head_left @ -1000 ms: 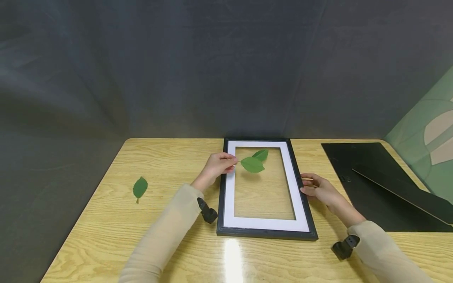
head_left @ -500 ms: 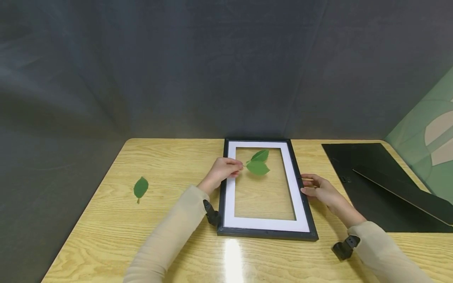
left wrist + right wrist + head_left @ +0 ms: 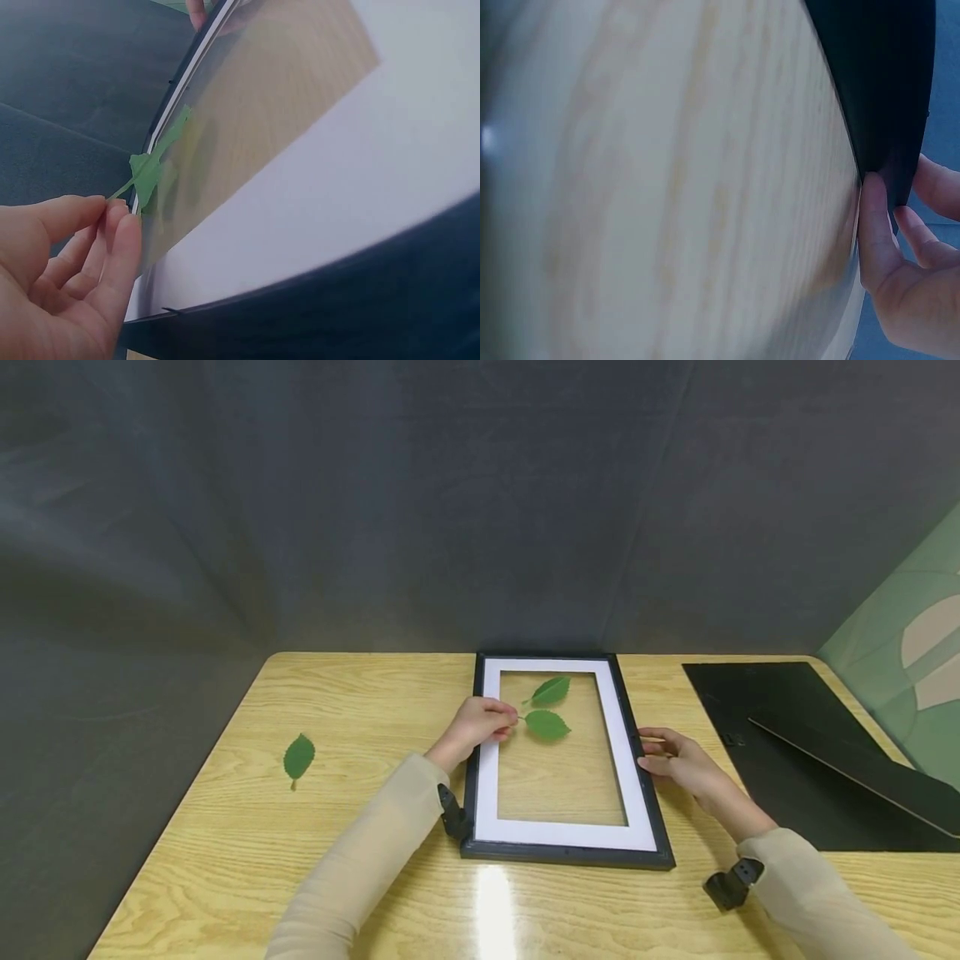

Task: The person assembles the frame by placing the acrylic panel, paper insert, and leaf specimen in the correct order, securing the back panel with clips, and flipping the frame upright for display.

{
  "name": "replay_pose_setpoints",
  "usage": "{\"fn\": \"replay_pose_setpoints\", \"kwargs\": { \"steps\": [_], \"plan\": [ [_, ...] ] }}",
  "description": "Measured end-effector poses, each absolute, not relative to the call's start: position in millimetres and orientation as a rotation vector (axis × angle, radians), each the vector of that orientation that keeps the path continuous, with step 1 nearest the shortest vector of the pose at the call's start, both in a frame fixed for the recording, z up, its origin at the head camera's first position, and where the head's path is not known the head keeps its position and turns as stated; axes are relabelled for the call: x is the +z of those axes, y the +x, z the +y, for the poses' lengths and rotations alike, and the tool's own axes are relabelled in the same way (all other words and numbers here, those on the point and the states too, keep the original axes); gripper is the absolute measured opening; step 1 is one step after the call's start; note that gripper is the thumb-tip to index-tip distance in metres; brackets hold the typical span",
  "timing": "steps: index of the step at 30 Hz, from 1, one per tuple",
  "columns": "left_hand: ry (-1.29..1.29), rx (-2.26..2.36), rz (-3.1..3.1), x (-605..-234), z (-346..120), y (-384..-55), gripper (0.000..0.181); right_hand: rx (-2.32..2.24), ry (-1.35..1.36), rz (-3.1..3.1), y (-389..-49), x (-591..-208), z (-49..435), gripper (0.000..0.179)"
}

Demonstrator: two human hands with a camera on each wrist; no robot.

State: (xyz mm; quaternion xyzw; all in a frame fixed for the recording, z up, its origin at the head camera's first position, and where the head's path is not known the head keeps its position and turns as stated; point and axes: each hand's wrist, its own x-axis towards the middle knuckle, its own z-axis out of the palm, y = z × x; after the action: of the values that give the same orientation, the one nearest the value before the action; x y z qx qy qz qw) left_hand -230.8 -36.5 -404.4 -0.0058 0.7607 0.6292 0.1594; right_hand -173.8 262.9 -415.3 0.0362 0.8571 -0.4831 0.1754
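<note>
A black picture frame (image 3: 568,855) with a white mat (image 3: 562,833) and a see-through middle lies flat on the wooden table. My left hand (image 3: 474,724) is over the mat's left side, pinching a green leaf (image 3: 547,724) by its thin stem; in the left wrist view this leaf (image 3: 146,180) points away from the fingertips. Just above it, a second leaf (image 3: 551,691) lies within the frame's opening, apart from the first. At the frame's right edge, my right hand (image 3: 678,764) holds the rim between thumb and fingers, as the right wrist view shows.
A third leaf (image 3: 299,757) lies on the table (image 3: 225,860) to the left. A black backing board (image 3: 757,693) lies at the right, with its stand flap (image 3: 855,760) raised. Dark cloth (image 3: 450,510) borders the table's back and left side.
My left hand has moved right and slightly toward me with the pinched leaf. That leaf overlapped the other in view and now appears separate from it. My right hand has stayed put.
</note>
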Motion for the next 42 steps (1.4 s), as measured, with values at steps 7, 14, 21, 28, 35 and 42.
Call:
{"fn": "replay_pose_setpoints", "kwargs": {
  "steps": [7,14,21,28,35,42],
  "plan": [
    [-0.012,1.739,2.225,-400.0,-35.9,-227.8,0.020,-1.364,0.104,2.432,-174.6,-415.2,262.9,0.061],
    [-0.012,1.737,2.243,-406.8,-34.6,-233.4,0.020,-1.362,0.114,2.427,-174.8,-415.0,263.0,0.061],
    [0.020,1.730,2.251,-406.7,-36.2,-232.8,0.023,-1.358,0.105,2.432,-174.8,-414.6,263.5,0.061],
    [0.061,1.687,2.294,-405.5,-41.3,-232.2,0.027,-1.361,0.096,2.433,-174.0,-414.3,263.7,0.060],
    [0.073,1.679,2.295,-403.6,-48.0,-230.4,0.030,-1.365,0.106,2.421,-173.9,-414.1,263.5,0.061],
    [0.067,1.666,2.282,-405.6,-60.8,-224.8,0.030,-1.361,0.111,2.424,-173.9,-414.0,263.4,0.061]
  ]
}}
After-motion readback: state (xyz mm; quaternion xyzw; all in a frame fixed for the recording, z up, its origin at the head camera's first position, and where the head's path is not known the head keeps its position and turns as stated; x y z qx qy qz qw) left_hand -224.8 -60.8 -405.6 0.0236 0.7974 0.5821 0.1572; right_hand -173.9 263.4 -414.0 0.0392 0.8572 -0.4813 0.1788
